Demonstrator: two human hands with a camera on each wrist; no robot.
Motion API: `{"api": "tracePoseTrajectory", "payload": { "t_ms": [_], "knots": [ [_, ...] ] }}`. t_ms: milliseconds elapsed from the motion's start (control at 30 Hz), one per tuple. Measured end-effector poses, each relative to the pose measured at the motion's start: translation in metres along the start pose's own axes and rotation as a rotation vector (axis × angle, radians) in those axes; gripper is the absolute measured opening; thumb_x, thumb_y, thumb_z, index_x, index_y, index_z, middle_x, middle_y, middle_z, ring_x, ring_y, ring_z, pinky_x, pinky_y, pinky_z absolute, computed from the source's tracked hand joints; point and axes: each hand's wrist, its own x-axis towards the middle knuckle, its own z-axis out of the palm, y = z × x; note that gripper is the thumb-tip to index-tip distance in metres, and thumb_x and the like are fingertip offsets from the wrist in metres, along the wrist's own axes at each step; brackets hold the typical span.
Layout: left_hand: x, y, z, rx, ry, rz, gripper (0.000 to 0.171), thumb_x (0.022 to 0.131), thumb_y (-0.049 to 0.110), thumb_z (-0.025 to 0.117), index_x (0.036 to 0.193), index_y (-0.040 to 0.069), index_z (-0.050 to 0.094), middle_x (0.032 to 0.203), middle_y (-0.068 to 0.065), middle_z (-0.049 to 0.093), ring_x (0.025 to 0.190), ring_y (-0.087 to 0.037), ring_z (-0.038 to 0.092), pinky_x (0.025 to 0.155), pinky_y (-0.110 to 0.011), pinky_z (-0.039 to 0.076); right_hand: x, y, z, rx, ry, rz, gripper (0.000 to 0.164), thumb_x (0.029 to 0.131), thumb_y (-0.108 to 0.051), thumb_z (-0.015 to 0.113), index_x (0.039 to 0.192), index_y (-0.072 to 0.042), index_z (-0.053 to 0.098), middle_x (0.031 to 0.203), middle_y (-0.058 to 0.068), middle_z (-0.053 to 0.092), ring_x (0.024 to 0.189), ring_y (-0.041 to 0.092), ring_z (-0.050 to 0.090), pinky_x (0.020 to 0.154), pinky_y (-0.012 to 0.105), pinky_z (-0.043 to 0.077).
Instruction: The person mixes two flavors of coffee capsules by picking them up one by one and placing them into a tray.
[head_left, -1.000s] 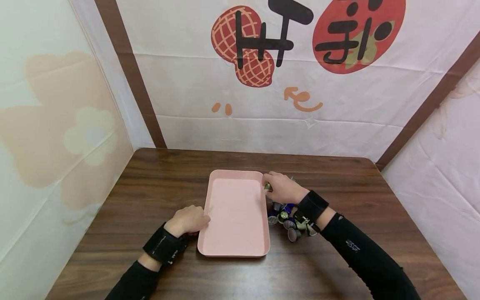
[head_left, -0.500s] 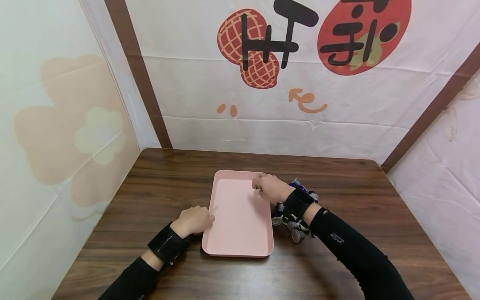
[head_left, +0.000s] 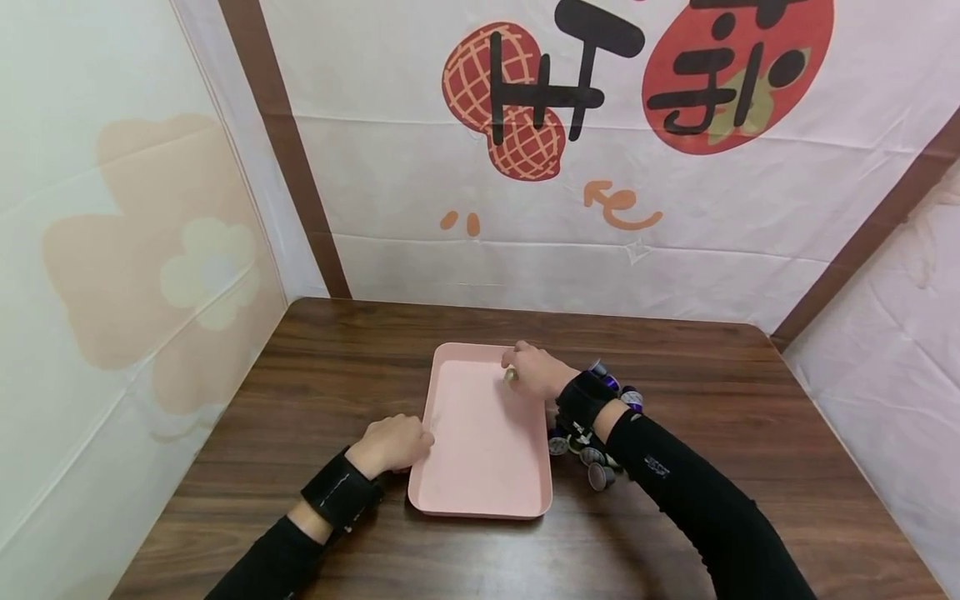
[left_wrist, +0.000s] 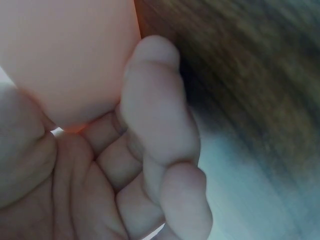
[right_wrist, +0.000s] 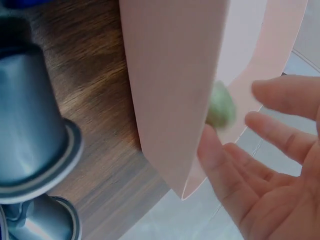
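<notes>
A pink rectangular tray lies on the table. My left hand grips its left rim, the thumb over the edge; in the left wrist view the fingers curl beside the tray wall. My right hand is over the tray's far right corner, fingers spread. Just off its fingertips is a small green coffee capsule, blurred, inside the rim in the right wrist view. Several more coffee capsules lie right of the tray, partly hidden under the right wrist.
Large in the right wrist view, a grey-blue capsule stands beside the tray's outer wall. The wooden table ends at a printed white cloth wall behind, with more cloth at both sides.
My right hand has carried the green capsule leftward from the pile, over the tray's right rim, and its fingers have parted from it. The left hand keeps its hold on the tray.
</notes>
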Motion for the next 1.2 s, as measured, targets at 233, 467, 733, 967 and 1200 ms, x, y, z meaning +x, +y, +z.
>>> {"api": "tracePoseTrajectory", "payload": {
  "t_ms": [233, 467, 733, 967, 1200],
  "knots": [
    [0.001, 0.0, 0.0, -0.004, 0.003, 0.005, 0.036, 0.09, 0.022, 0.046, 0.056, 0.012, 0.054, 0.05, -0.002, 0.051, 0.045, -0.016, 0.048, 0.046, -0.03, 0.035, -0.016, 0.013, -0.01, 0.001, 0.034, -0.024, 0.031, 0.092, -0.013, 0.058, 0.121, -0.001, 0.058, 0.117, 0.014, 0.054, 0.095, 0.025, 0.056, 0.082, 0.039, 0.045],
    [0.002, -0.003, 0.0, -0.006, 0.014, -0.009, 0.036, 0.089, 0.023, 0.046, 0.056, 0.011, 0.054, 0.05, -0.002, 0.051, 0.045, -0.016, 0.048, 0.046, -0.031, 0.035, -0.046, 0.039, -0.03, -0.017, 0.114, -0.045, 0.024, 0.091, -0.009, 0.057, 0.113, 0.0, 0.061, 0.105, 0.012, 0.059, 0.088, 0.022, 0.059, 0.076, 0.037, 0.048],
    [0.002, -0.007, 0.002, -0.039, 0.04, 0.008, 0.037, 0.089, 0.023, 0.046, 0.054, 0.012, 0.051, 0.048, -0.002, 0.051, 0.043, -0.016, 0.047, 0.044, -0.03, 0.034, -0.105, 0.067, -0.033, -0.016, 0.119, -0.034, 0.012, 0.089, -0.008, 0.061, 0.099, -0.003, 0.063, 0.09, 0.005, 0.059, 0.074, 0.013, 0.055, 0.066, 0.032, 0.047],
    [0.0, -0.007, 0.003, -0.054, 0.037, 0.003, 0.037, 0.088, 0.022, 0.045, 0.053, 0.012, 0.051, 0.047, -0.002, 0.05, 0.043, -0.016, 0.047, 0.045, -0.031, 0.034, -0.158, 0.076, -0.016, -0.024, 0.109, -0.052, 0.004, 0.088, -0.012, 0.065, 0.089, -0.014, 0.062, 0.083, -0.007, 0.052, 0.067, 0.002, 0.049, 0.058, 0.023, 0.043],
    [0.004, -0.006, 0.004, -0.07, 0.029, 0.016, 0.037, 0.088, 0.021, 0.046, 0.053, 0.011, 0.052, 0.046, -0.002, 0.051, 0.043, -0.016, 0.047, 0.045, -0.031, 0.035, -0.192, 0.074, -0.001, -0.044, 0.149, -0.08, 0.01, 0.085, -0.016, 0.069, 0.093, -0.013, 0.063, 0.087, -0.003, 0.053, 0.066, 0.0, 0.048, 0.057, 0.022, 0.044]
  ]
}}
